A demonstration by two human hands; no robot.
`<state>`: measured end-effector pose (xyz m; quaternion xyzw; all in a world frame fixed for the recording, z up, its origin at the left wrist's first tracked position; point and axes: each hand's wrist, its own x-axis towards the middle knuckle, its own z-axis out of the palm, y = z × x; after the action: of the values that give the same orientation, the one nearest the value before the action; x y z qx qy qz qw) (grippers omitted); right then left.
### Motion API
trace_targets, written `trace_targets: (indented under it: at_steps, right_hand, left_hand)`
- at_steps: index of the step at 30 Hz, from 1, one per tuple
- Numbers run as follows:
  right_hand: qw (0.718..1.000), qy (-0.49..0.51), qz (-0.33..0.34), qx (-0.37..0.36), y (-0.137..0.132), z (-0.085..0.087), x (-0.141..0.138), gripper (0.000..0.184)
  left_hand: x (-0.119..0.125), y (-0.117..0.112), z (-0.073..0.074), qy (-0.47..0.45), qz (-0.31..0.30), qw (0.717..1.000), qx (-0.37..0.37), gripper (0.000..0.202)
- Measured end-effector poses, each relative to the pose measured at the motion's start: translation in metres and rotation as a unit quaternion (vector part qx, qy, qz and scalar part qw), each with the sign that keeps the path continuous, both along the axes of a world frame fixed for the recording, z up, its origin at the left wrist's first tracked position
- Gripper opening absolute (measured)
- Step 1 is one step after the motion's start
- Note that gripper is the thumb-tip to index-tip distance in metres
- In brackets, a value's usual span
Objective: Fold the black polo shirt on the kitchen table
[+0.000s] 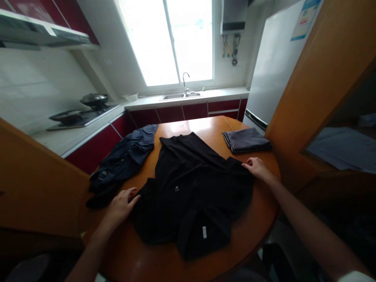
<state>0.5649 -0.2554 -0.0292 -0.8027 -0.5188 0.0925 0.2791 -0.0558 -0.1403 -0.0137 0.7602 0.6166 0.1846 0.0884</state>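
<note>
The rounded wooden table is the biggest thing in front of me, spreading from just under me toward the far side of the kitchen. Beyond its far right edge stands the white refrigerator, a blue-and-white sticker high on it.

Across the middle of the table lies my black collared shirt, laid out with its collar at the near end, its hem at the far end and a sleeve out to either side. The cloth is loosely creased, mostly through the body.

To the left of it, just beside, lies a dark blue garment, bunched and rumpled; black cloth shows at its near end, and I cannot tell whether that is a separate piece. On the far right of the table sits a folded stack of cloth, plain grey on top with a black-and-white patterned edge beneath.

My right hand has the end of the right sleeve pinched, fingers closed against the thumb. My left hand is at the left sleeve, fingers loosely curved and thumb parted from them; I cannot tell whether they touch the cloth.

Inside the collar shows a small white label, and left of centre on the chest is a smaller pale logo.
</note>
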Motion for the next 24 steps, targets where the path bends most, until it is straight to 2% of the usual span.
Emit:
trace_targets:
  at_steps: [3, 7, 11, 13, 17, 20, 22, 24]
  right_hand:
    - [0.999, 0.025, 0.023, -0.026, 0.001, -0.002, -0.002, 0.02]
    - [0.995, 0.067, 0.06, -0.039, -0.004, 0.001, 0.005, 0.016]
    - [0.997, 0.054, 0.013, -0.046, -0.013, 0.003, 0.022, 0.013]
    - [0.996, 0.044, 0.012, -0.077, -0.02, 0.001, 0.031, 0.013]
    - [0.986, 0.026, 0.061, -0.152, -0.029, 0.003, 0.041, 0.024]
    - [0.988, -0.027, 0.027, -0.152, -0.015, 0.019, 0.041, 0.031]
    - [0.991, -0.056, 0.01, -0.121, 0.009, 0.036, 0.034, 0.03]
    - [0.994, -0.066, 0.035, -0.081, 0.043, 0.052, 0.021, 0.024]
  left_hand:
    - [0.002, -0.002, -0.004, -0.025, 0.028, 0.998, -0.056, 0.042]
    - [0.004, -0.007, 0.001, -0.08, 0.04, 0.99, -0.113, 0.035]
    - [-0.001, -0.016, 0.012, -0.08, 0.046, 0.986, -0.14, 0.031]
    - [-0.005, -0.021, 0.016, -0.072, 0.044, 0.983, -0.165, 0.03]
    - [-0.013, -0.019, 0.022, -0.05, 0.027, 0.976, -0.212, 0.036]
    - [-0.008, -0.001, 0.032, -0.024, 0.039, 0.985, -0.169, 0.038]
    - [0.004, 0.02, 0.043, -0.018, 0.049, 0.993, -0.106, 0.032]
    - [0.025, 0.045, 0.054, -0.026, 0.042, 0.997, -0.057, 0.025]
